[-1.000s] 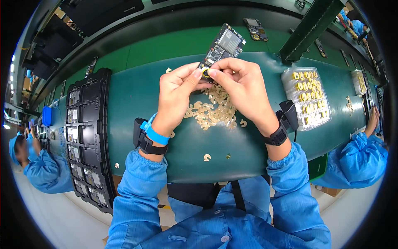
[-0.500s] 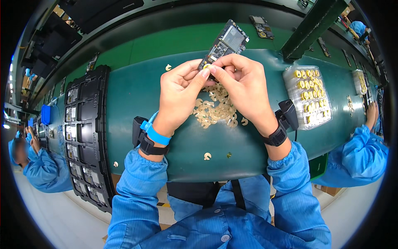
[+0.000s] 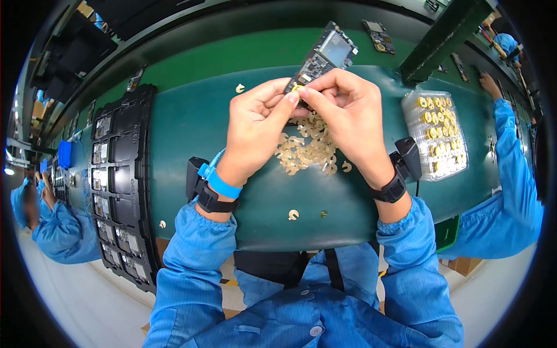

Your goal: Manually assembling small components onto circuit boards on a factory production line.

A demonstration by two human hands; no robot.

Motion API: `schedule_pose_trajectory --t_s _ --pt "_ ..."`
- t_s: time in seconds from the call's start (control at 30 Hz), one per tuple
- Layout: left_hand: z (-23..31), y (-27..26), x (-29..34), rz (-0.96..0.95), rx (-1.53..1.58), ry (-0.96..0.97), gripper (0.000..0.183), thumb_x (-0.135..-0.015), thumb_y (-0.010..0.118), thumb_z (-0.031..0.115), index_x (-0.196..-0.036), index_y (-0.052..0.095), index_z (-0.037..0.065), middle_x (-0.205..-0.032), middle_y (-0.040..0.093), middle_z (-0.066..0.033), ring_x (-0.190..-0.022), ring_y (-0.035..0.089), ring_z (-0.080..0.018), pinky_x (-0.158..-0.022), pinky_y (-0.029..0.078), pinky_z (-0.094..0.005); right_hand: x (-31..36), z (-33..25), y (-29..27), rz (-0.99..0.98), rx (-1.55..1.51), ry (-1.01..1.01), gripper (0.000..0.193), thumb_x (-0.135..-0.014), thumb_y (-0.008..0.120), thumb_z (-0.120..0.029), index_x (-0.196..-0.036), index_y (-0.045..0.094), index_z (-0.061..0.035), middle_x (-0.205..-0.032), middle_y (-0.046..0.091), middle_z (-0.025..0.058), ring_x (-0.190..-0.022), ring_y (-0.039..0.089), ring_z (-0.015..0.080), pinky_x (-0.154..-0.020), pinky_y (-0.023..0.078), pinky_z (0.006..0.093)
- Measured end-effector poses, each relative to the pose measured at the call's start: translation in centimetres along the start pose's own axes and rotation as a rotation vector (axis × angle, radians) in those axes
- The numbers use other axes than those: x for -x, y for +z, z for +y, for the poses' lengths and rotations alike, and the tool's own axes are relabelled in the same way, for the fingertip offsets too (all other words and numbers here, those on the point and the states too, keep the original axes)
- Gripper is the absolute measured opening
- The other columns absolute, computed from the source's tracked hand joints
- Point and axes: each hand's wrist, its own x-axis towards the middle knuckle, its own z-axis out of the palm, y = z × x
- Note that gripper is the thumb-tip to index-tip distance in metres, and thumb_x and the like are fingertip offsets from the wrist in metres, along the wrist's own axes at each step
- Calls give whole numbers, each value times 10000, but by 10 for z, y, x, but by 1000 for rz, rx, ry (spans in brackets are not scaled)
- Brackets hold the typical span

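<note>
My left hand [image 3: 255, 124] is closed on the lower end of a circuit board [image 3: 315, 65], which tilts up and to the right beyond my fingers. My right hand [image 3: 354, 119] pinches a small yellow round part [image 3: 296, 87] at that same end of the board. Both thumbs press together there, and the fingertips hide most of the part. Below my hands, a pile of cream C-shaped pieces [image 3: 304, 152] lies on the green mat [image 3: 261, 214]. Single pieces lie apart from the pile, among them one C-shaped piece [image 3: 293, 214] near the front edge.
On the left stands a black compartment tray [image 3: 139, 124] with several boards. To the right is a clear plastic tray [image 3: 413, 130] of yellow round parts. Another board [image 3: 379, 37] lies at the back beside a green post [image 3: 444, 43]. People in blue work on both sides.
The board and both my hands have shifted only slightly, with the grip kept. At the right, the other person's arm has stretched forward to the far side.
</note>
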Motion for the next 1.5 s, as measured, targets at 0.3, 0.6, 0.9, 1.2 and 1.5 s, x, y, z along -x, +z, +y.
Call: schedule_pose_trajectory --t_s 0.3,0.6,0.9,1.2,1.5 --pt "-17 5 2 -6 120 12 257 -1031 604 59 -1235 614 -98 -1109 721 -134 -999 696 -168 -829 617 -322 6 -10 -3 -9 85 30 50 -905 742 -24 -899 713 16 -653 522 -81 -614 418 -8 -537 322 184" --pt "-9 -2 2 250 215 -5 198 -1024 617 86 -1152 669 -55 -1080 730 -121 -926 717 -158 -784 628 -302 9 -6 6 179 -100 -51 76 -952 716 -44 -996 664 -9 -718 503 -93 -625 401 -25 -537 292 167" --pt "-11 -6 -4 198 335 -119 268 -1058 566 158 -1179 632 -72 -1082 723 -155 -912 740 -213 -802 624 -324 -6 4 1 -54 -101 158 138 -999 672 -128 -948 617 -13 -740 609 -17 -625 538 20 -531 413 201" --pt "-16 -18 -1 348 105 -150 377 -1079 541 267 -1261 574 -61 -1129 698 -211 -899 744 -250 -705 592 -296 -90 33 -10 -95 -11 336 174 -1026 610 -124 -974 644 39 -747 639 34 -594 603 93 -512 492 246" --pt "-21 -8 -4 318 102 -87 205 -1042 604 150 -1121 650 -34 -975 719 -157 -743 715 -191 -619 563 -267 -130 79 -18 268 846 -52 221 -778 691 -6 -986 622 20 -995 679 247 -974 661 455 -872 551 507"
